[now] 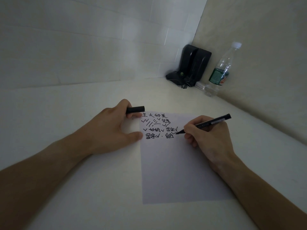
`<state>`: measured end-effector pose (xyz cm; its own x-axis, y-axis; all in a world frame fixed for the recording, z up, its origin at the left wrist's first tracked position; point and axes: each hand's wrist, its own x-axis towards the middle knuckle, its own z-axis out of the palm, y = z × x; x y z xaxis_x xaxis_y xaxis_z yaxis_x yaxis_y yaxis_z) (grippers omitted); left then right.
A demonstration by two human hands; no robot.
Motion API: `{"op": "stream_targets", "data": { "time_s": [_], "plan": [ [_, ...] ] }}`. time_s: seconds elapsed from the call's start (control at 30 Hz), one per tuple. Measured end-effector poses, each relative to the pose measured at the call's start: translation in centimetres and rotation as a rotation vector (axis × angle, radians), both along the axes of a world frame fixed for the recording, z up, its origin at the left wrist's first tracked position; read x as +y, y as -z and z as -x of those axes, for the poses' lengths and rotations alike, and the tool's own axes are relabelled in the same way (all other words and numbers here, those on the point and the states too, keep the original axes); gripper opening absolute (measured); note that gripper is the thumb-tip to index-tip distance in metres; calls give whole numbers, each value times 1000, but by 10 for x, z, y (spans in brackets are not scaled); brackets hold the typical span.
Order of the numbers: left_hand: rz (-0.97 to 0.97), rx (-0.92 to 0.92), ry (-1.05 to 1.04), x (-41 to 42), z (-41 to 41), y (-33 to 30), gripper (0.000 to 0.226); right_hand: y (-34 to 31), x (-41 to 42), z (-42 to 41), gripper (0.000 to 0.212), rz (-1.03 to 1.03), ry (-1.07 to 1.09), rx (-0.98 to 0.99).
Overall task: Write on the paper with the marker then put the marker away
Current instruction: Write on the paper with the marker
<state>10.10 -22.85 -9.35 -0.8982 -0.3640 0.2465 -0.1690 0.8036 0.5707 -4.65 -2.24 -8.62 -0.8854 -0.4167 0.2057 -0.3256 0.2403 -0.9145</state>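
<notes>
A white sheet of paper point(179, 171) lies on the table, with several lines of black handwriting and tick marks across its top part. My right hand point(209, 138) grips a black marker point(214, 122), whose tip touches the paper at the right end of the writing. My left hand point(113, 128) rests at the paper's left edge, thumb pressing on the sheet, and holds the black marker cap point(136, 109) between its fingers. The lower part of the sheet is blank.
In the back right corner a black holder-like object point(191, 67) stands against the tiled wall. A clear plastic water bottle point(219, 72) with a green label leans on the right wall. The white table point(66, 113) runs left and toward me.
</notes>
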Motion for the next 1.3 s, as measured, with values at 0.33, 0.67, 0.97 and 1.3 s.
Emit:
{"op": "stream_targets", "data": {
  "time_s": [0.33,0.67,0.97,1.3],
  "plan": [
    [8,7,-7,0,0,0,42,2,0,2,10,-28,2,-5],
    [8,-11,-6,0,1,0,44,1,-1,0,5,-52,-18,-3],
    [4,-3,0,0,1,0,44,1,-1,0,6,-41,-9,-4],
    [8,-3,2,1,0,-1,44,-1,0,-5,11,-2,-169,15]
  ]
}}
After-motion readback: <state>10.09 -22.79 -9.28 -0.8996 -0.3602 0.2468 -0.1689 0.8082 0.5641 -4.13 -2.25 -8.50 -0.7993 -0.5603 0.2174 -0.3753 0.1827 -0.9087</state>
